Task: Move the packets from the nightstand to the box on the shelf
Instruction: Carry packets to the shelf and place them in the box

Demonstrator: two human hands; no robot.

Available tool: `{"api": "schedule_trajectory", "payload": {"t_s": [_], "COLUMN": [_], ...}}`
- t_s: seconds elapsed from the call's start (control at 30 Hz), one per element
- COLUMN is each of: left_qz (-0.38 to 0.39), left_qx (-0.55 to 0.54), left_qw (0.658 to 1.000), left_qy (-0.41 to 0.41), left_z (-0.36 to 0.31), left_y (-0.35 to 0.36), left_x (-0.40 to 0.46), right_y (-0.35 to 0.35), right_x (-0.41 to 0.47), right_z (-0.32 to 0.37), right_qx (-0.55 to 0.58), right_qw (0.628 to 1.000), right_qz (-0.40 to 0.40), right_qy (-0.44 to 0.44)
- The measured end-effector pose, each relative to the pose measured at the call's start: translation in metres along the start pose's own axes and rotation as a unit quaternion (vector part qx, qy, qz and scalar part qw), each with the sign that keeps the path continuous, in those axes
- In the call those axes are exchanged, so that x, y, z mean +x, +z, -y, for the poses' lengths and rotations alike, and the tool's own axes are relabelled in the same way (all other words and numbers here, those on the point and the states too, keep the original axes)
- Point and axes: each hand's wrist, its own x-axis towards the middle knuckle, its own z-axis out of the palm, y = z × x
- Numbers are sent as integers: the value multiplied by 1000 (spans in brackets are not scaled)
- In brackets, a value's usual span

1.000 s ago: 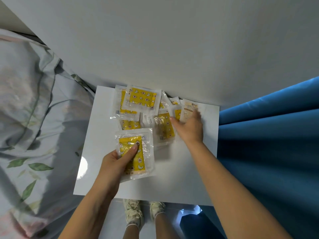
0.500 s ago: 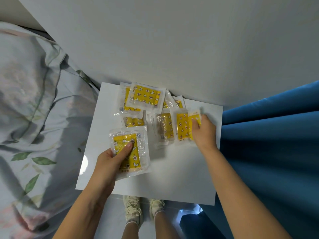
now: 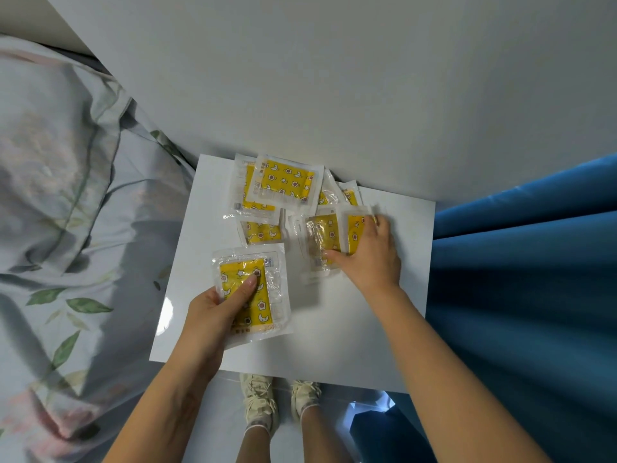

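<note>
My left hand pinches a yellow packet at the near left of the white nightstand surface, thumb pressed on its face, fingers curled beneath; my right hand lies on the right of the pile, thumb and curled fingers closed on a second packet, which overlaps a crumpled packet just to its left; more packets lie heaped at the far edge against the wall; a bed with floral bedding stands left, a blue curtain right; my shoes show below the near edge.
</note>
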Motion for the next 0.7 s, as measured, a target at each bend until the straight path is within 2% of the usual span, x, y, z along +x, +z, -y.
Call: {"api": "schedule_trajectory", "payload": {"t_s": [0.23, 0.37, 0.47, 0.5, 0.57, 0.63, 0.7], "left_qz": [-13, -20, -19, -19, -18, -17, -11], "left_qx": [-24, -15, -6, -5, -9, -19, -30], "left_qw": [1000, 1000, 1000, 1000, 1000, 1000, 999], "left_qy": [-5, -11, -11, -10, -7, -4, -3], "left_z": [4, 9, 12, 13, 14, 10, 1], "left_y": [-1, -6, -8, -9, -9, -8, -7], "left_x": [-1, -1, -3, -4, -8, -16, -30], "right_y": [-4, -7, -7, -8, -15, -31, -54], "right_x": [0, 5, 9, 11, 14, 9, -6], "right_z": [-9, -12, -15, -17, -22, -25, -26], "right_qx": [31, 30, 38, 59, 170, 300, 383], "right_qw": [999, 997, 993, 991, 976, 940, 910], "right_qz": [-18, -54, -87, -94, -98, -93, -81], "right_qy": [-30, 46, 70, 75, 98, 129, 136]}}
